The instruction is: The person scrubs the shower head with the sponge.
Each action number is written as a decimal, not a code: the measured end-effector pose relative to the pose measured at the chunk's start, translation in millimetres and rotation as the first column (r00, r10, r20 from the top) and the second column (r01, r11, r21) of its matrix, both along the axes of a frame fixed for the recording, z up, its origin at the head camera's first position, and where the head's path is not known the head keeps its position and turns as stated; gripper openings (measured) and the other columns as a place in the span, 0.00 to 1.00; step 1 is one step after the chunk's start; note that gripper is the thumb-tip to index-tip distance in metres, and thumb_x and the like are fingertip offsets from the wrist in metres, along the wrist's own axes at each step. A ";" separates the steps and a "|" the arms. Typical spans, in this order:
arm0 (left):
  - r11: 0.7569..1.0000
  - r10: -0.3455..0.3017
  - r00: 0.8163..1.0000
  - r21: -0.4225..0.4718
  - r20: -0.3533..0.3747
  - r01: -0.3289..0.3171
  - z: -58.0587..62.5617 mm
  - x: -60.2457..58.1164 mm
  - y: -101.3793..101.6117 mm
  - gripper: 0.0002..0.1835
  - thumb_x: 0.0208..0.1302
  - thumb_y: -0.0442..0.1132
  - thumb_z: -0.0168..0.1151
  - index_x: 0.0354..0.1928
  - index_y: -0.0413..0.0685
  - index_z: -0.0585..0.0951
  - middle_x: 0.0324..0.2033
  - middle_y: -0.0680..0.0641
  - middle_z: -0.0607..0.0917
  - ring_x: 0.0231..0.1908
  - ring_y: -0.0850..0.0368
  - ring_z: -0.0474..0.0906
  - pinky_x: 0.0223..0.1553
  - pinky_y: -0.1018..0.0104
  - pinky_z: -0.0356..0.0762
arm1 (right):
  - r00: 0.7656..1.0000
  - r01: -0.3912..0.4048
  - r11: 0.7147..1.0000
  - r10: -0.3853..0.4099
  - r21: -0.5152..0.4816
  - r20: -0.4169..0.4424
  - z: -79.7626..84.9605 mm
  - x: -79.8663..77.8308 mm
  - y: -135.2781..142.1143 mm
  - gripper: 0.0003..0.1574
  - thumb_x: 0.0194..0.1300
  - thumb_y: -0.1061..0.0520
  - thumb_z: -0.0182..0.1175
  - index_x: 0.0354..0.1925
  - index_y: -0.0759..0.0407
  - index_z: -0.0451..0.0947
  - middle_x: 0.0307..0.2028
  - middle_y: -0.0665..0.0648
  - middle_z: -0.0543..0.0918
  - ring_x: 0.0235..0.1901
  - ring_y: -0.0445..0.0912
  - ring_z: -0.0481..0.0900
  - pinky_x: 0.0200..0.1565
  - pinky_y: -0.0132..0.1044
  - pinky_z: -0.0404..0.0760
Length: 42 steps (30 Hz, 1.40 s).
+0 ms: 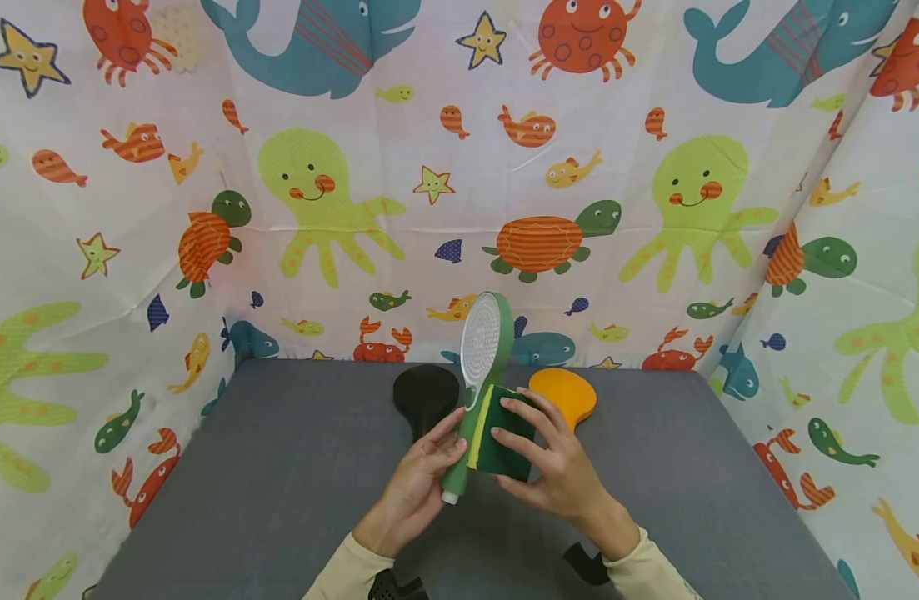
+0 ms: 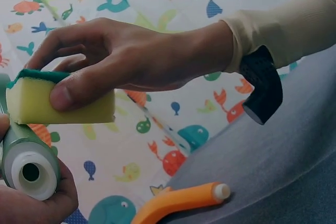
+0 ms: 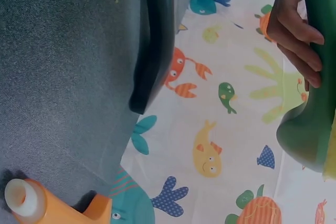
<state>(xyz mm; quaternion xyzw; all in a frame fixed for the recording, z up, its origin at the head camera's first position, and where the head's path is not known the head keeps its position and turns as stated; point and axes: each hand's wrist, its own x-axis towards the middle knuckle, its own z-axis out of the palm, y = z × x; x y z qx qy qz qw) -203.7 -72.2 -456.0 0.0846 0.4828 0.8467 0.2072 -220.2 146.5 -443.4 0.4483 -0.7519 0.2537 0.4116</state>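
Observation:
My left hand point(image 1: 414, 496) grips the handle of a green shower head point(image 1: 500, 333), raised above the table with its white, dotted spray face tilted up. In my right hand point(image 1: 560, 471) is a sponge point(image 1: 491, 457), yellow with a dark green scouring side, held against the handle just below the head. The left wrist view shows the thumb pressing the yellow side of the sponge point(image 2: 34, 104), above the handle's hollow white end point(image 2: 34, 174). Left-hand fingers point(image 3: 296, 40) wrap the green handle in the right wrist view, where the right hand is out of sight.
Behind the hands, a black shower head point(image 1: 422, 392) lies on the grey table point(image 1: 279, 467) to the left, and an orange shower head point(image 1: 567, 392) to the right. A cloth curtain point(image 1: 429, 225) printed with sea animals stands around the back and sides.

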 end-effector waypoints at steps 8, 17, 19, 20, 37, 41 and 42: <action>0.999 0.016 1.000 0.032 0.000 -0.016 -0.5 -1.4 2.9 0.34 0.72 0.38 0.55 0.77 0.52 0.55 0.73 0.42 0.61 0.65 0.61 0.68 0.60 0.71 0.72 | 0.999 0.012 1.000 -0.012 -0.011 0.032 -3.2 3.7 -5.3 0.28 0.65 0.36 0.58 0.54 0.51 0.81 0.61 0.64 0.75 0.62 0.61 0.68 0.71 0.33 0.62; 0.996 0.011 1.000 0.086 0.026 -0.013 -3.1 -4.4 2.4 0.32 0.74 0.39 0.51 0.77 0.53 0.56 0.74 0.44 0.60 0.64 0.61 0.70 0.60 0.68 0.74 | 0.999 -0.015 1.000 0.015 0.013 0.042 -8.3 10.4 -13.1 0.28 0.64 0.37 0.61 0.55 0.50 0.81 0.62 0.63 0.75 0.61 0.61 0.69 0.66 0.43 0.71; 0.995 0.013 0.999 0.096 0.042 -0.017 -3.2 -5.0 2.3 0.31 0.75 0.38 0.51 0.76 0.54 0.57 0.74 0.44 0.61 0.63 0.60 0.71 0.60 0.66 0.75 | 0.999 -0.018 1.000 0.017 0.018 0.048 -9.7 12.7 -14.4 0.28 0.64 0.37 0.61 0.55 0.50 0.81 0.62 0.63 0.75 0.61 0.61 0.69 0.63 0.45 0.74; 0.995 0.013 0.999 0.099 0.049 -0.017 -3.2 -5.1 2.2 0.30 0.75 0.38 0.50 0.76 0.54 0.57 0.73 0.44 0.62 0.63 0.60 0.72 0.59 0.66 0.75 | 0.998 -0.019 1.000 0.018 0.020 0.052 -10.4 14.1 -15.0 0.28 0.64 0.37 0.61 0.55 0.50 0.81 0.62 0.63 0.74 0.61 0.61 0.69 0.62 0.47 0.75; 0.990 -0.023 0.998 0.141 0.065 0.013 -2.3 -3.9 0.3 0.31 0.76 0.38 0.49 0.77 0.57 0.55 0.73 0.46 0.62 0.64 0.61 0.71 0.60 0.65 0.75 | 0.997 0.007 0.999 -0.010 0.047 0.074 -20.3 24.7 -16.4 0.27 0.63 0.36 0.63 0.55 0.47 0.80 0.63 0.61 0.75 0.61 0.59 0.69 0.67 0.39 0.69; 0.991 -0.029 0.998 0.131 0.064 0.020 -5.8 -1.8 -0.4 0.32 0.75 0.38 0.49 0.77 0.55 0.54 0.74 0.44 0.61 0.63 0.62 0.72 0.60 0.66 0.75 | 0.996 0.027 0.999 -0.030 0.045 0.081 -19.9 19.7 -13.2 0.27 0.63 0.36 0.62 0.54 0.47 0.81 0.63 0.61 0.75 0.62 0.59 0.68 0.71 0.33 0.63; 0.991 -0.032 0.997 0.131 0.066 0.023 -6.8 -1.4 -0.7 0.32 0.75 0.38 0.49 0.77 0.54 0.54 0.74 0.44 0.61 0.63 0.62 0.72 0.60 0.67 0.75 | 0.996 0.030 0.999 -0.034 0.044 0.079 -19.6 18.3 -12.3 0.27 0.63 0.36 0.62 0.54 0.47 0.81 0.62 0.61 0.75 0.62 0.59 0.69 0.71 0.33 0.62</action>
